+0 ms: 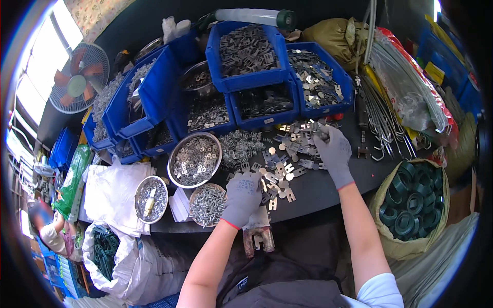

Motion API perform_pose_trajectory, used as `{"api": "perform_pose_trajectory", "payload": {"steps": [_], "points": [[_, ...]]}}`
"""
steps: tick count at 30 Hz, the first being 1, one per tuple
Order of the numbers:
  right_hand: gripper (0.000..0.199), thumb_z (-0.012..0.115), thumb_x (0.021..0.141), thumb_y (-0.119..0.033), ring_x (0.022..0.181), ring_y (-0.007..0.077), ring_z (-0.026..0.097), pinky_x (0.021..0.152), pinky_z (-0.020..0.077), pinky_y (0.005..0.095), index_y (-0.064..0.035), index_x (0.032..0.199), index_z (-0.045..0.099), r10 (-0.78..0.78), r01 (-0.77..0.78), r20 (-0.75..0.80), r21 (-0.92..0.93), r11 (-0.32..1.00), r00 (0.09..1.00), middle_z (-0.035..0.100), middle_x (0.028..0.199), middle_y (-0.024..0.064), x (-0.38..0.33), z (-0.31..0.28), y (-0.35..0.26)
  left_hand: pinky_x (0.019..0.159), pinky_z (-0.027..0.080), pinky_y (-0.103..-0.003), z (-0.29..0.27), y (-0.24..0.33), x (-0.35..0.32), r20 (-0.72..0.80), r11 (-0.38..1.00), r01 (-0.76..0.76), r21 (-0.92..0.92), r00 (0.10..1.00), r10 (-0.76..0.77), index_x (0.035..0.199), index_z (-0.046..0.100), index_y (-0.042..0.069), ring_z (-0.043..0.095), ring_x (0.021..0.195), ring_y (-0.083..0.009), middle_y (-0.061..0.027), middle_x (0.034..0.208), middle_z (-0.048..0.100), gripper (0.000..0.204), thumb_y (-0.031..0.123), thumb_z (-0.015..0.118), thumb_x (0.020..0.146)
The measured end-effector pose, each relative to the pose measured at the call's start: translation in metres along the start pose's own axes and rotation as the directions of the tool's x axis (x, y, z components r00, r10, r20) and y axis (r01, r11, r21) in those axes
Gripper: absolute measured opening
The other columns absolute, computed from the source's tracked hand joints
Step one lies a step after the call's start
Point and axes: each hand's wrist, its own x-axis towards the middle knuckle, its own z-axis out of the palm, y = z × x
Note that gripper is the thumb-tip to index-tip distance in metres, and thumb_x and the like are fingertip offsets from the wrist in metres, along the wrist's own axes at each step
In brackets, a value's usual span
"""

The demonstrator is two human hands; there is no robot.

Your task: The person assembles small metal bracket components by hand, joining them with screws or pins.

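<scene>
My left hand (242, 199), in a grey work glove, is closed at the near edge of the dark table, its fingers curled down. Whatever it grips is hidden under the glove. Right beside it a worn metal fixture (258, 233) juts from the table edge. Over the far right of a heap of flat notched metal clips (281, 177), my right hand (336, 153), gloved alike, has its fingers bent together; a dark bit shows at the fingertips, too small to name. A mound of small coil springs (241, 148) lies between the hands, farther back.
Blue bins (246, 82) of metal parts stack at the back. Left stand a bowl of washers (173, 179), a bowl of screws (193, 210) and a smaller bowl (164, 209). A sack of green rings (393, 245) stands right, near long hooked rods (393, 115). A fan (79, 82) is far left.
</scene>
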Motion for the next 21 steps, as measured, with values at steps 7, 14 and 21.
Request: {"api": "perform_pose_trajectory", "payload": {"steps": [7, 14, 21], "points": [[0.012, 0.065, 0.072, -0.020, 0.080, 0.0225, 0.062, 0.069, 0.0487, 0.0388, -0.0133, 0.082, 0.066, -0.533, 0.607, 0.395, -0.082, 0.791, 0.748, 0.061, 0.080, 0.0048, -0.063, 0.002, -0.013, 0.075, 0.047, -0.044, 0.001, 0.005, 0.002, -0.210, 0.949, -0.111, -0.296, 0.977, 0.049, 0.088, 0.062, 0.008, 0.060, 0.087, -0.0321, -0.0102, 0.088, 0.064, 0.013, 0.015, 0.066, 0.077], [0.009, 0.063, 0.074, -0.019, 0.073, 0.0246, 0.063, 0.064, 0.0498, 0.0396, -0.0113, 0.078, 0.065, -0.337, 0.659, 0.665, -0.314, 0.683, 0.666, 0.064, 0.090, 0.0047, -0.048, 0.015, -0.018, 0.074, 0.049, -0.030, -0.010, 0.018, -0.021, -0.189, 0.593, -0.046, -0.804, 0.965, -0.181, 0.117, 0.057, 0.000, 0.062, 0.081, -0.0159, -0.0084, 0.091, 0.066, 0.031, 0.011, 0.061, 0.088], [0.010, 0.063, 0.081, 0.002, 0.079, 0.0166, 0.067, 0.070, 0.0548, 0.0296, -0.0008, 0.089, 0.059, -0.083, -0.314, 0.407, 0.804, 0.505, 0.910, 0.065, 0.092, 0.0112, -0.097, -0.049, -0.079, 0.083, 0.051, -0.027, -0.040, 0.032, -0.059, 0.209, -0.402, 0.125, -0.907, 0.963, -0.172, 0.121, 0.052, -0.003, 0.063, 0.096, -0.0133, -0.0075, 0.108, 0.064, 0.030, 0.007, 0.057, 0.093]]}}
